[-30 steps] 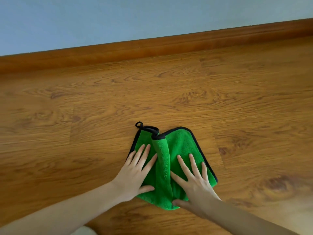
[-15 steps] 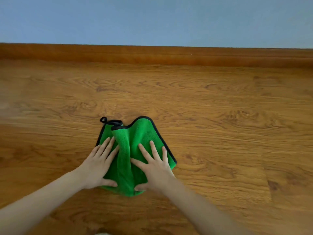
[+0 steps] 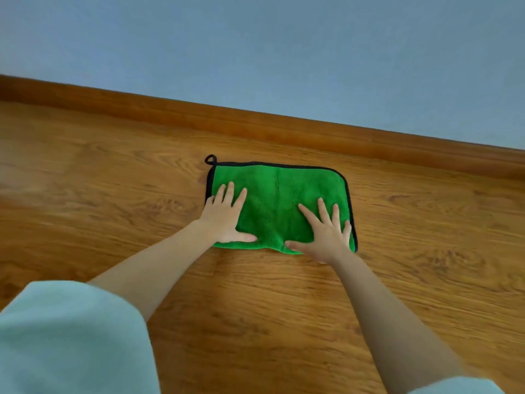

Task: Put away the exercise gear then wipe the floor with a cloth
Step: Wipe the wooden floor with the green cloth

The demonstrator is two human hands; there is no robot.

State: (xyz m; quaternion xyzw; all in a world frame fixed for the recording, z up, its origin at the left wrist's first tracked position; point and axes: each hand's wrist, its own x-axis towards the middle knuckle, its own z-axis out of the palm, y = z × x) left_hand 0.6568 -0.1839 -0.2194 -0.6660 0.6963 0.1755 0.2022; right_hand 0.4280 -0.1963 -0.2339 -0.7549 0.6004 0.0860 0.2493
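A green cloth (image 3: 277, 194) with a black border and a small black loop at its far left corner lies flat on the wooden floor (image 3: 113, 194), close to the wall. My left hand (image 3: 224, 217) presses on the cloth's left part with straight, spread fingers. My right hand (image 3: 326, 231) presses on its right part, fingers also straight and spread. Both arms reach forward from the bottom of the view. No exercise gear is in view.
A wooden skirting board (image 3: 284, 126) runs along the foot of a pale blue wall (image 3: 284, 52) just beyond the cloth. Light green sleeves (image 3: 71, 336) show at the bottom corners.
The cloth, bunched with a ridge between my hands before, now lies spread out flat and wider. My hands have moved apart and forward toward the wall.
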